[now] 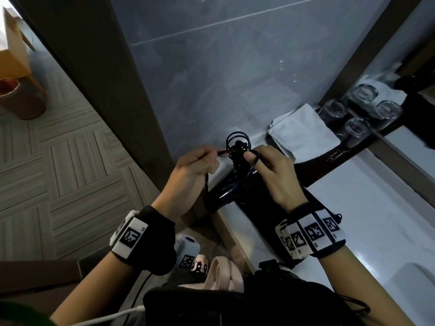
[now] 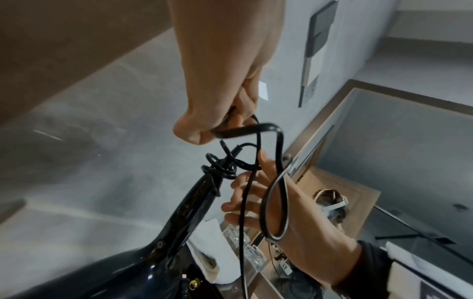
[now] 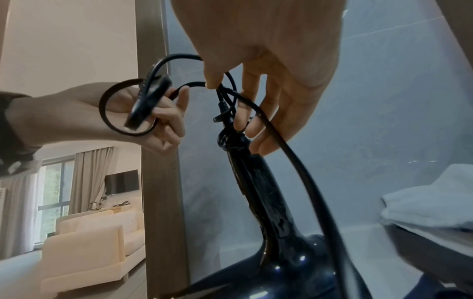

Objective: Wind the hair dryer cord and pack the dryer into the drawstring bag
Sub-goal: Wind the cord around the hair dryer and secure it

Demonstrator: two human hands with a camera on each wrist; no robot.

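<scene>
Dryer (image 3: 266, 202) barrel cut off; cord (image 1: 237, 142) tangle unclear.

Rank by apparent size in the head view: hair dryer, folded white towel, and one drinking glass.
1. hair dryer, though both hands and a dark bag hide part of it.
2. folded white towel, close behind; it lies farther from the camera, so this order is unsure.
3. drinking glass, plainly smallest.

A: Where's the hair dryer (image 1: 226, 191)?
B: On the desk (image 1: 367, 208), its handle between both hands.
A: And behind it?
B: A folded towel (image 1: 303, 135), with four drinking glasses (image 1: 357, 128) right of that.
</scene>
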